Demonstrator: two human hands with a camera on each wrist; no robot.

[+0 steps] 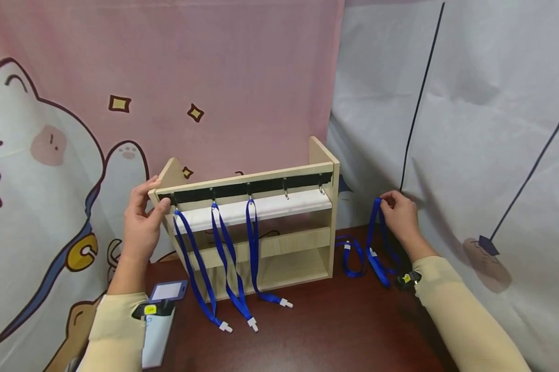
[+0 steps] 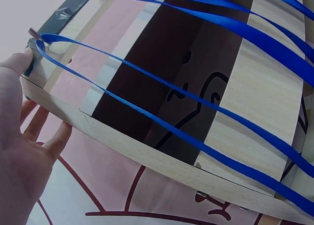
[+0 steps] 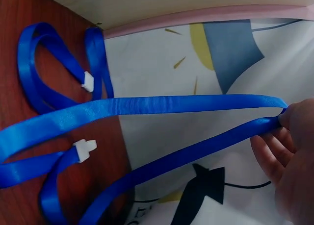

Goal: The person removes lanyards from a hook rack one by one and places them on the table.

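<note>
My left hand (image 1: 142,222) grips the upper left corner of a small wooden rack (image 1: 265,250), thumb on the front by the first hook and fingers around the side panel (image 2: 122,149). Three blue lanyards (image 1: 228,258) hang from the rack's left hooks, their white clips (image 1: 252,324) lying on the table. The two hooks (image 1: 321,190) on the right carry nothing. To the right of the rack, my right hand (image 1: 402,217) pinches another blue lanyard (image 3: 191,103) by its loop and holds it raised. The lower part of that lanyard lies on the table.
One more blue lanyard (image 3: 29,70) lies looped on the brown table (image 1: 307,330) beside the rack's right side. A blue-framed badge holder (image 1: 168,291) and a white flat item (image 1: 157,336) lie left, near my sleeve. Printed cloth (image 1: 261,67) hangs behind and at the right.
</note>
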